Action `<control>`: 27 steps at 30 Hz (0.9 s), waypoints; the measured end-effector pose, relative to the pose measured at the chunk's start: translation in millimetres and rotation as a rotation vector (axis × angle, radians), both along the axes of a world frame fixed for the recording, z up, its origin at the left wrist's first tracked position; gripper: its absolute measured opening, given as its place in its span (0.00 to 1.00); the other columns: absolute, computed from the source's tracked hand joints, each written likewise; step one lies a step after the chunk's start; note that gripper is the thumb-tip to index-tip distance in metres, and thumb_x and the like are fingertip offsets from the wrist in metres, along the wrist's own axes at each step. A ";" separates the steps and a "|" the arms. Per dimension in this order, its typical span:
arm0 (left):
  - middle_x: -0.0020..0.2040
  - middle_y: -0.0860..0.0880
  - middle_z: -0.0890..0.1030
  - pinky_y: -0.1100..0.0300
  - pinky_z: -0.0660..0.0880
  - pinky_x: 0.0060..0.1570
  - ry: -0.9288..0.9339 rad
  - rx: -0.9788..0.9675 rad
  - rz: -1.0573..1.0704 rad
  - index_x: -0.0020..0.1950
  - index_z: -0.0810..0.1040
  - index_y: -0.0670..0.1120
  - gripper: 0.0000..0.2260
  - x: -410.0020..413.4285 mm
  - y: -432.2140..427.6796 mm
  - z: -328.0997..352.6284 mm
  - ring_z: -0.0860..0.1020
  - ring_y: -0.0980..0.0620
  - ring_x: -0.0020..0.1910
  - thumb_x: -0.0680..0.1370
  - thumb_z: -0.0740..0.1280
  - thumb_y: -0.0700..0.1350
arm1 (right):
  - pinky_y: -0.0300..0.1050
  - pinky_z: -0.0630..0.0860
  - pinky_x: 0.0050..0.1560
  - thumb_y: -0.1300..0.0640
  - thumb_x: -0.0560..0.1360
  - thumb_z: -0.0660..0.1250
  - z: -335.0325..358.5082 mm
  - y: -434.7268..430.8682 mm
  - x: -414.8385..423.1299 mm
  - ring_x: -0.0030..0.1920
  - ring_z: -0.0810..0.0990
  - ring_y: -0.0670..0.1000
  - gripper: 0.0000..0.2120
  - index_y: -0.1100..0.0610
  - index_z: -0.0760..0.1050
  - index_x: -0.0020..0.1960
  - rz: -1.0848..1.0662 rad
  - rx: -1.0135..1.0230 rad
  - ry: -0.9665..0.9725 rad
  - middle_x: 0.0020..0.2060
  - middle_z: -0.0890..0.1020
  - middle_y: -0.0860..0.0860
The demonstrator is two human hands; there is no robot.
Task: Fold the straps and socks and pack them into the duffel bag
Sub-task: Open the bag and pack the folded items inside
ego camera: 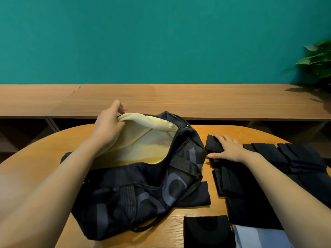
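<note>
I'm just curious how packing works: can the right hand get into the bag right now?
Probably yes. The left hand holds the far rim of the duffel bag up, so the mouth gapes, and the right hand rests beside it on a folded black piece.

table (232,133): wooden, rounded | duffel bag (143,185) left | black folded pieces (300,158) right, possibly socks | pale-blue cloth (259,237) near edge

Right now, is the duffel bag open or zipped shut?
Open. The left hand grips the far rim of the duffel bag and holds it up, exposing the pale yellow lining.
</note>
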State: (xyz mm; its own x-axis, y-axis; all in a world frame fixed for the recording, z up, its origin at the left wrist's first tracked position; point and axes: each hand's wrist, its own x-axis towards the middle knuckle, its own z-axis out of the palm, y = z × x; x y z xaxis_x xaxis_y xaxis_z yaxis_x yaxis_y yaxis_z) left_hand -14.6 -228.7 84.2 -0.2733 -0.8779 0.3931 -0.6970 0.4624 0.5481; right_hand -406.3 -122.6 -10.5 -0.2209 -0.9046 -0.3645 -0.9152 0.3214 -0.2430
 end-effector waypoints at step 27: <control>0.46 0.57 0.77 0.52 0.72 0.45 -0.027 0.041 -0.058 0.58 0.71 0.51 0.18 0.4 5.8 -12.3 0.76 0.48 0.47 0.73 0.67 0.34 | 0.63 0.56 0.72 0.36 0.63 0.77 3.4 3.6 -12.8 0.76 0.51 0.63 0.58 0.40 0.39 0.79 0.066 0.116 -0.164 0.77 0.53 0.52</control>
